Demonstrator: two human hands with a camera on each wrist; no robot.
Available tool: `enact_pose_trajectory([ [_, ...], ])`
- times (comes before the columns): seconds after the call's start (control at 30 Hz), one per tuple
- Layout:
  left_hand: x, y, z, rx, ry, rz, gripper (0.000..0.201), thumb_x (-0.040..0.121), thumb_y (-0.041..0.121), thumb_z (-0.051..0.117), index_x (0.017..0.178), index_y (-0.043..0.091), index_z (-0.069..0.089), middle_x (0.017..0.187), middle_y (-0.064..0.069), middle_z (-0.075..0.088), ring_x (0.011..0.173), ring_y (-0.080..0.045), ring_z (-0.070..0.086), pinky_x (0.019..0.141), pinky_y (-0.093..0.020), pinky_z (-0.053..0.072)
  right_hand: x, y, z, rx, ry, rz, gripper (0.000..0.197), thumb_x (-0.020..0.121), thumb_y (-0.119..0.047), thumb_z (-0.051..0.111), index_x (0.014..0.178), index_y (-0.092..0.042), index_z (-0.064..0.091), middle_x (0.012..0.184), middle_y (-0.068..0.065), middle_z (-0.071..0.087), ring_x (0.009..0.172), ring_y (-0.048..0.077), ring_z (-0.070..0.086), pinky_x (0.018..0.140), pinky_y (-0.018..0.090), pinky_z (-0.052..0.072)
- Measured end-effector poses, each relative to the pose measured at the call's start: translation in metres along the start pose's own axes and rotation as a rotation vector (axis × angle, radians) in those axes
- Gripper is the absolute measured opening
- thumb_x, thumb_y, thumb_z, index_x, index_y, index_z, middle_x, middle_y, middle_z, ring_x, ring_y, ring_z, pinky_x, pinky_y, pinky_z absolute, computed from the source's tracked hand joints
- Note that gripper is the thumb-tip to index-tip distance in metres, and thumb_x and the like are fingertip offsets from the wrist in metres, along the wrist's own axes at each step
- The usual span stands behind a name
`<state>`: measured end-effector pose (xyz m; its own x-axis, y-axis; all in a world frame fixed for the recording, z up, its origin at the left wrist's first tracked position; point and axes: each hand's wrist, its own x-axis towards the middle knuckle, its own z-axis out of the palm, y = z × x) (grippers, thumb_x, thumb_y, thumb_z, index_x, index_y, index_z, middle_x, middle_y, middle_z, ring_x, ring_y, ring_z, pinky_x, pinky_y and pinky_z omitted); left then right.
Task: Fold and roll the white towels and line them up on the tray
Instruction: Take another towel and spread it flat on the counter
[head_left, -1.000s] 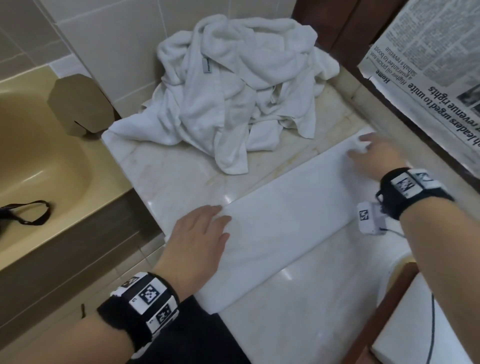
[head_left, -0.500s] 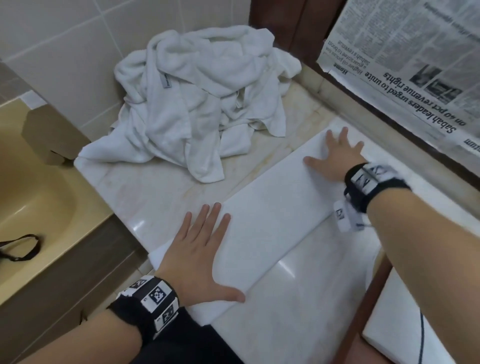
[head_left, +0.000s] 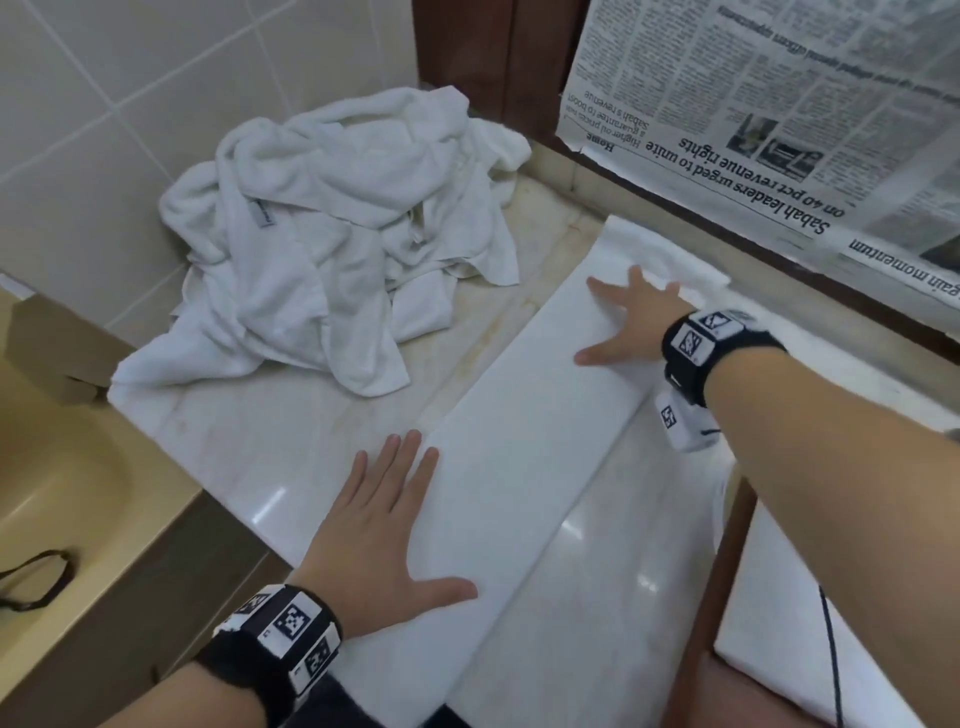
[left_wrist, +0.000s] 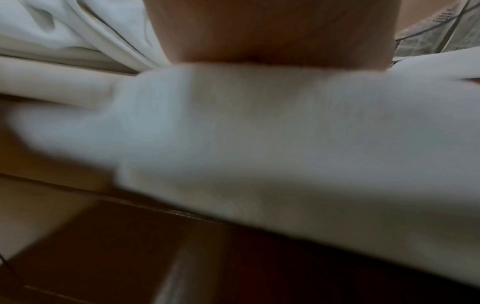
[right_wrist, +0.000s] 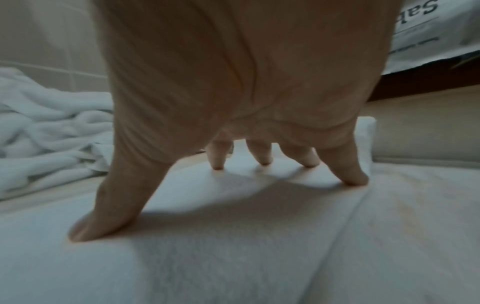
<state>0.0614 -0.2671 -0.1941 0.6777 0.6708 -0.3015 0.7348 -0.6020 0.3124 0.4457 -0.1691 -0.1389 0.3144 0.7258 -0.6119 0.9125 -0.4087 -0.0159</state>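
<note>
The long white terry towel folded into a narrow strip (head_left: 524, 457) lies diagonally on the pale marble counter (head_left: 249, 447), its near end hanging past the edge. It looks soft, light and limp, likely to slump or skew when lifted, so rolling should start from one short end, pinched at both corners. Its surface is smooth with one lengthwise fold line. The left hand (head_left: 379, 540) presses flat on the near end, fingers spread, holding nothing; the right hand (head_left: 631, 325) does likewise at the far end. A heap of crumpled white towels (head_left: 332, 260) waits behind.
</note>
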Motion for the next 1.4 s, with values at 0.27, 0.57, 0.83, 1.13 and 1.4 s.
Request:
enact_pose_trajectory([
  [0.27, 0.005, 0.0, -0.001, 0.021, -0.015, 0.036, 0.138, 0.068, 0.104, 0.034, 0.164, 0.012, -0.005, 0.171, -0.003, -0.017, 0.157, -0.023, -0.019, 0.126, -0.052, -0.002, -0.07, -0.086, 0.056, 0.04, -0.077, -0.136, 0.105, 0.084, -0.062, 0.066, 0.16, -0.04, -0.003, 0.166, 0.015, -0.004, 0.147, 0.054, 0.015, 0.117, 0.063, 0.025],
  [0.57, 0.002, -0.024, -0.012, 0.099, -0.117, 0.142, 0.148, 0.061, 0.109, 0.03, 0.162, 0.009, -0.01, 0.17, -0.005, -0.021, 0.156, -0.024, -0.023, 0.126, -0.056, 0.0, -0.043, -0.057, 0.04, 0.166, -0.054, 0.007, 0.119, 0.068, -0.068, 0.081, 0.156, -0.055, 0.001, 0.168, -0.002, -0.019, 0.151, 0.048, -0.015, 0.114, 0.065, 0.03],
  [0.83, -0.005, -0.045, -0.034, 0.051, -0.153, 0.315, 0.149, 0.056, 0.108, 0.038, 0.163, 0.016, -0.011, 0.168, -0.001, -0.027, 0.153, -0.02, -0.03, 0.127, -0.049, -0.009, -0.145, -0.121, 0.088, 0.374, 0.133, 0.049, 0.081, 0.1, -0.023, 0.049, 0.162, -0.025, -0.002, 0.17, 0.006, -0.006, 0.156, 0.029, -0.001, 0.125, 0.048, 0.015],
  [1.13, -0.034, -0.118, -0.017, 0.048, 0.081, 0.838, 0.049, 0.093, 0.047, 0.065, 0.133, 0.02, 0.066, 0.13, -0.005, 0.063, 0.111, -0.024, 0.061, 0.089, -0.041, 0.057, -0.275, -0.189, 0.261, 0.204, 0.236, -0.187, 0.085, 0.096, -0.038, 0.054, 0.163, -0.02, 0.005, 0.17, 0.003, -0.003, 0.156, 0.028, 0.001, 0.125, 0.049, 0.017],
  [1.4, -0.04, -0.112, 0.002, -0.102, 0.218, 0.918, 0.019, 0.093, 0.024, 0.075, 0.111, 0.019, 0.079, 0.09, 0.004, 0.067, 0.071, -0.019, 0.053, 0.067, -0.034, 0.044, -0.277, -0.177, 0.312, 0.227, 0.566, -0.231, 0.052, 0.099, -0.023, 0.065, 0.148, -0.019, 0.05, 0.16, 0.002, 0.038, 0.149, 0.027, 0.034, 0.117, 0.051, 0.034],
])
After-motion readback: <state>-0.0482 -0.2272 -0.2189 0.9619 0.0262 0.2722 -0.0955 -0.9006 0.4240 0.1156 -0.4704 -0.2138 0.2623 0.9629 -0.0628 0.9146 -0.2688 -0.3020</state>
